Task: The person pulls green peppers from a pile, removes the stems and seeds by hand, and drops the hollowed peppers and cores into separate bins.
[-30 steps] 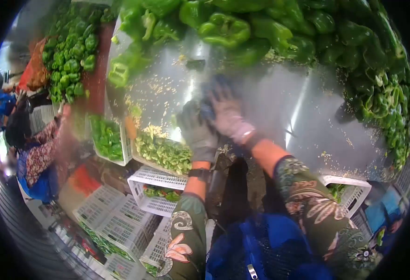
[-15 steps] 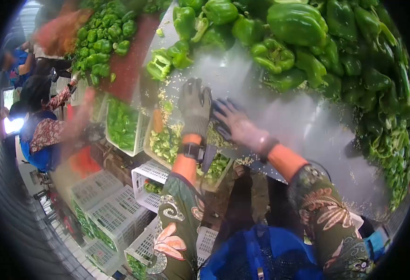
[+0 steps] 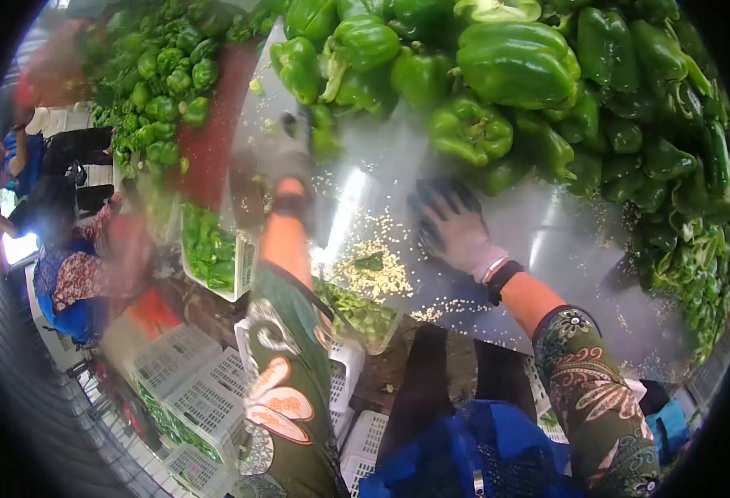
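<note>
My left hand, in a grey glove, is smeared by motion at the far left part of the metal tabletop. Right beside its fingers stands a green bell pepper. With fingers spread, my gloved right hand lies flat on the metal, holding nothing. Just beyond its fingertips sits a bell pepper with its hollow end showing. Between my hands and the near edge lies a pile of pale pepper seeds with a green scrap in it.
Bell peppers are heaped along the back and right. A crate of pepper scraps stands below the near edge. To the left are a crate of green peppers, stacked white crates, and a co-worker near another pepper heap.
My left hand has moved forward and left, away from my right hand. My right hand has shifted slightly right and nearer. The seed pile now shows where my hands were.
</note>
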A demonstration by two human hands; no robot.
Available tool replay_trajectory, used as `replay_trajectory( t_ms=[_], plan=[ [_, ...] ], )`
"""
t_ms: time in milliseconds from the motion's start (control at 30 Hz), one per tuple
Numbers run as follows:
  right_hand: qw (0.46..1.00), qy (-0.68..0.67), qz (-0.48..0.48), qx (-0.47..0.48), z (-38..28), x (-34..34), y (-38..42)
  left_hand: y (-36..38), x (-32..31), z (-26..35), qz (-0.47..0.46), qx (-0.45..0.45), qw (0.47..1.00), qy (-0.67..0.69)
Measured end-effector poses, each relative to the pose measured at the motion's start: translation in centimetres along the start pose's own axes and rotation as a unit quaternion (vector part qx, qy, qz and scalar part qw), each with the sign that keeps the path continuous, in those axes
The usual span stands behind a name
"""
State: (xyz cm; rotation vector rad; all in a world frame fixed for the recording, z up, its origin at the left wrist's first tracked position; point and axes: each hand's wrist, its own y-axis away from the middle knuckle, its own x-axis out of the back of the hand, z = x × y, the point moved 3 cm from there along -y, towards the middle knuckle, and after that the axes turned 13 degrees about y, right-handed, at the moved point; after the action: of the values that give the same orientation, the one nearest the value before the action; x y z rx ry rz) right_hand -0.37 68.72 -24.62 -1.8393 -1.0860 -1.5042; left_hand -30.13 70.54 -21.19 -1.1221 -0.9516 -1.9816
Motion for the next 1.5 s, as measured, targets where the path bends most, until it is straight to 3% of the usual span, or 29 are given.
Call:
replay_trajectory(
  t_ms=[33,67,133,167,267,400,433,533,567,600,667,733,800,833,867,900,933,967,1000,1033,1067,1133,1167,1333,1433,1500],
  plan=[
    [1.0,-0.004,-0.007,-0.003,0.0,-0.2,0.0,0.3,-3.3,-1.5,0.123,-0.041,0.988,-0.082],
    [0.999,-0.038,-0.036,-0.011,-0.2,-0.1,0.1,3.7,-3.4,-0.5,0.08,-0.019,0.996,-0.019],
    [0.99,-0.097,-0.096,-0.029,0.1,0.0,0.1,7.4,-5.3,0.1,0.072,-0.028,0.996,-0.047],
    [0.999,-0.035,0.021,-0.016,0.0,0.0,0.1,9.7,-5.6,1.5,0.064,-0.059,0.994,-0.06],
    [0.992,-0.03,-0.08,-0.095,0.8,-1.4,0.8,14.8,-8.0,3.4,0.049,-0.102,0.992,-0.049],
    [0.978,-0.072,0.137,-0.139,3.0,-1.8,8.8,20.4,-9.5,5.7,0.005,-0.159,0.987,-0.006],
    [0.959,-0.108,0.199,-0.169,3.5,0.2,10.7,21.8,-10.6,5.8,-0.016,-0.163,0.985,-0.053],
    [0.922,-0.176,0.209,-0.274,5.9,3.0,15.3,28.1,-14.1,6.8,-0.029,-0.259,0.965,0.041],
    [0.922,-0.187,0.209,-0.266,6.2,3.4,16.1,29.6,-15.3,7.2,-0.027,-0.269,0.962,0.035],
    [0.931,-0.156,0.175,-0.281,6.4,3.7,16.8,29.9,-17.0,7.5,-0.084,-0.252,0.951,0.158],
    [0.942,-0.099,0.109,-0.302,6.9,4.2,17.5,28.8,-17.8,7.9,-0.208,-0.17,0.864,0.427],
    [0.932,-0.092,0.096,-0.336,8.0,2.8,18.8,28.1,-16.2,8.0,-0.29,0.004,0.653,0.7],
    [0.92,-0.093,0.125,-0.359,8.5,2.1,19.7,29.1,-10.8,7.2,-0.199,-0.16,0.79,0.557],
    [0.901,-0.125,0.156,-0.385,9.4,1.5,20.2,29.7,-8.1,6.7,-0.131,-0.223,0.842,0.474],
    [0.879,-0.156,0.187,-0.411,10.3,0.7,20.4,29.7,-6.9,6.1,-0.142,-0.242,0.905,0.32],
    [0.854,-0.186,0.217,-0.434,10.9,0.6,20.7,30.6,-7.1,5.1,-0.176,-0.227,0.893,0.347],
    [0.747,-0.403,0.273,-0.453,10.8,1.2,20.8,31.2,-7.4,4.0,-0.21,-0.21,0.879,0.375],
    [0.594,-0.594,0.314,-0.442,10.3,2.7,20.9,32.5,-7.2,3.5,-0.257,-0.211,0.861,0.386],
    [0.408,-0.746,0.338,-0.404,9.7,4.2,21.1,34.0,-7.1,3.3,-0.305,-0.211,0.84,0.396],
    [0.293,-0.866,0.309,-0.261,9.0,5.9,20.7,35.7,-6.0,4.6,-0.311,-0.243,0.833,0.389],
    [0.265,-0.897,0.281,-0.215,8.5,6.8,20.8,36.9,-5.4,5.9,-0.298,-0.294,0.83,0.369],
    [0.208,-0.947,0.216,-0.116,7.3,8.4,20.8,38.9,-3.4,8.8,-0.299,-0.311,0.819,0.378],
    [0.205,-0.947,0.221,-0.111,6.4,9.6,20.9,39.5,-3.3,9.4,-0.275,-0.342,0.817,0.373],
    [0.232,-0.942,0.234,-0.056,2.6,12.9,20.7,40.3,1.1,11.0,-0.121,-0.457,0.858,0.2],
    [0.279,-0.923,0.264,-0.022,0.4,15.0,19.9,40.2,3.8,11.4,-0.139,-0.524,0.832,0.12],
    [0.261,-0.934,0.245,0.0,-1.0,15.5,19.2,40.1,4.4,11.6,-0.126,-0.561,0.818,0.037]
  ],
)
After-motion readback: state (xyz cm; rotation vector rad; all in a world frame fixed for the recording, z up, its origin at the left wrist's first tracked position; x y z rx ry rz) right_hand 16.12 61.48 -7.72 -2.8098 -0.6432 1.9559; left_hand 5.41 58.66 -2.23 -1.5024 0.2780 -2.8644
